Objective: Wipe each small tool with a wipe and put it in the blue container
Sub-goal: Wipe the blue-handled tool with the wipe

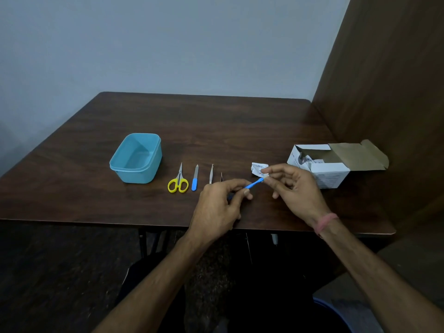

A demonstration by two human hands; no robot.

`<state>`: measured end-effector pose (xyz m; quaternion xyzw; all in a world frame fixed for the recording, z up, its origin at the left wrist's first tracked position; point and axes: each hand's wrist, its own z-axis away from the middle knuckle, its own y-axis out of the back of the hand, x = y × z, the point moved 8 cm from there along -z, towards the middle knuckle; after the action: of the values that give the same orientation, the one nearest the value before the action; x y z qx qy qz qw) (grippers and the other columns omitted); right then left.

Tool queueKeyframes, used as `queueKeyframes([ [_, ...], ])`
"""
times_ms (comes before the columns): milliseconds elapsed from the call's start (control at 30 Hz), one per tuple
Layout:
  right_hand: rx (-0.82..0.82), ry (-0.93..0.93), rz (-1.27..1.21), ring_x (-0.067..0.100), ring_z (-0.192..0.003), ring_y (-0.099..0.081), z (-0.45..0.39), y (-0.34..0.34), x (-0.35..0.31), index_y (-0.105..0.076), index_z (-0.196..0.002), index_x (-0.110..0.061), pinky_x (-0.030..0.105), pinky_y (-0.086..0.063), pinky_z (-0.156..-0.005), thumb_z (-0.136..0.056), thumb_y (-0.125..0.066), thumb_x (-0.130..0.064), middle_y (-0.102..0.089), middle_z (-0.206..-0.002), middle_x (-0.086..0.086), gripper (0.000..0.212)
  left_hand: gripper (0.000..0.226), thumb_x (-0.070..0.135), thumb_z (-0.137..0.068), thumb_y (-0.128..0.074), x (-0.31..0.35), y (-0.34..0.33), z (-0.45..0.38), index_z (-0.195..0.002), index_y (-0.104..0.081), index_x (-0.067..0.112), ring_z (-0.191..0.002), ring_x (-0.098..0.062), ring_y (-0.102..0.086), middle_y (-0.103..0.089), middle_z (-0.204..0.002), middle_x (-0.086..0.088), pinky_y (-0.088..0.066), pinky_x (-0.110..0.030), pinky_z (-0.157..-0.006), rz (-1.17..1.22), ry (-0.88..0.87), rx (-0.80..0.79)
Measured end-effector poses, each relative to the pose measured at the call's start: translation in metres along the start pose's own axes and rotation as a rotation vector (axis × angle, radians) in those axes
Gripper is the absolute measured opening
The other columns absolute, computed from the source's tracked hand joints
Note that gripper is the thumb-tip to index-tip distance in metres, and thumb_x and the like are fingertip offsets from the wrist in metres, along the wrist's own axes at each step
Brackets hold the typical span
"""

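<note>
Blue container (pixel 136 157) sits far left on the table (pixel 72 188), open and seemingly empty. Right of it, in a row: yellow scissors (pixel 178 181), blue-handled file (pixel 195 180), tweezers (pixel 211 173), and a thin dark tool (pixel 221 177), mostly hidden. A blue tool (pixel 252 184) is pinched by the left hand (pixel 217 207), long axis rising toward the right. Its tip is met by the right hand (pixel 294 188), which pinches a wipe (pixel 265 175). A torn wrapper (pixel 258 168) lies just beyond; open box (pixel 322 165) at right. Container lies left of both hands, left hand nearer; likely that hand for the drop.
</note>
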<state>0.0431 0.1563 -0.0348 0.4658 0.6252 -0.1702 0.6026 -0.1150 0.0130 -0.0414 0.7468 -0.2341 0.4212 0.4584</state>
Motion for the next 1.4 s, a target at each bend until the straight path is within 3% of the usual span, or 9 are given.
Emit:
queueKeyframes([
  [233, -0.013, -0.001, -0.022, 0.015, -0.060, -0.063, -0.001, -0.002, 0.001, -0.079, -0.102, -0.016, 0.023, -0.055, -0.065, -0.103, -0.077, -0.016, -0.083, -0.090, 0.003, 0.002, 0.020, 0.021, -0.115, -0.063, 0.002, 0.000, 0.001, -0.117, -0.077, 0.034, -0.051, -0.012, -0.070, -0.082, -0.096, 0.018, -0.053, -0.026, -0.041, 0.052, -0.003, -0.007],
  [500, -0.003, -0.012, -0.046, 0.017, -0.057, -0.062, 0.000, -0.003, 0.000, -0.077, -0.103, -0.015, 0.016, -0.047, -0.055, -0.105, -0.074, -0.018, -0.081, -0.087, 0.007, 0.005, 0.020, 0.018, -0.112, -0.067, -0.003, 0.002, -0.001, -0.122, -0.083, 0.023, -0.061, -0.013, -0.076, -0.083, -0.101, 0.014, -0.059, -0.033, -0.042, 0.138, 0.030, 0.058],
  [833, 0.124, -0.018, -0.137, 0.020, -0.057, -0.067, 0.002, 0.006, 0.005, -0.079, -0.102, -0.014, 0.026, -0.054, -0.050, -0.098, -0.081, -0.009, -0.081, -0.094, 0.014, 0.006, 0.021, 0.010, -0.109, -0.069, -0.004, 0.006, 0.000, -0.123, -0.081, 0.020, -0.068, -0.016, -0.080, -0.083, -0.106, 0.011, -0.062, -0.035, -0.046, 0.220, 0.053, 0.127],
  [1067, 0.219, 0.025, -0.052, 0.017, -0.053, -0.064, 0.007, 0.013, -0.003, -0.083, -0.104, -0.017, 0.025, -0.050, -0.047, -0.098, -0.083, -0.013, -0.081, -0.090, 0.003, 0.007, 0.011, 0.016, -0.112, -0.067, -0.008, 0.003, -0.003, -0.117, -0.074, 0.023, -0.068, -0.018, -0.081, -0.085, -0.104, 0.010, -0.061, -0.033, -0.050, 0.248, 0.100, 0.093],
  [1167, 0.245, 0.092, 0.072, 0.017, -0.049, -0.067, 0.014, 0.010, -0.012, -0.084, -0.107, -0.024, 0.032, -0.051, -0.050, -0.098, -0.085, -0.021, -0.076, -0.072, -0.002, 0.010, 0.009, 0.020, -0.112, -0.068, -0.007, 0.000, -0.004, -0.115, -0.072, 0.027, -0.066, -0.018, -0.081, -0.085, -0.104, 0.012, -0.060, -0.032, -0.050, 0.216, 0.088, 0.054],
  [1267, 0.289, 0.198, 0.214, 0.028, -0.047, -0.065, 0.018, 0.009, -0.023, -0.085, -0.107, -0.025, 0.037, -0.048, -0.049, -0.096, -0.087, -0.025, -0.062, -0.056, -0.010, 0.011, 0.009, 0.021, -0.112, -0.068, -0.006, 0.000, -0.005, -0.116, -0.072, 0.027, -0.065, -0.019, -0.081, -0.085, -0.105, 0.012, -0.059, -0.030, -0.049, 0.221, 0.095, 0.028],
  [1400, 0.374, 0.280, 0.297, 0.026, -0.048, -0.063, 0.019, 0.014, -0.028, -0.086, -0.106, -0.022, 0.036, -0.050, -0.051, -0.097, -0.086, -0.023, -0.067, -0.068, -0.014, 0.010, 0.009, 0.020, -0.112, -0.067, -0.005, 0.000, -0.006, -0.118, -0.072, 0.025, -0.064, -0.019, -0.081, -0.085, -0.104, 0.012, -0.058, -0.029, -0.049, 0.227, 0.096, 0.019],
])
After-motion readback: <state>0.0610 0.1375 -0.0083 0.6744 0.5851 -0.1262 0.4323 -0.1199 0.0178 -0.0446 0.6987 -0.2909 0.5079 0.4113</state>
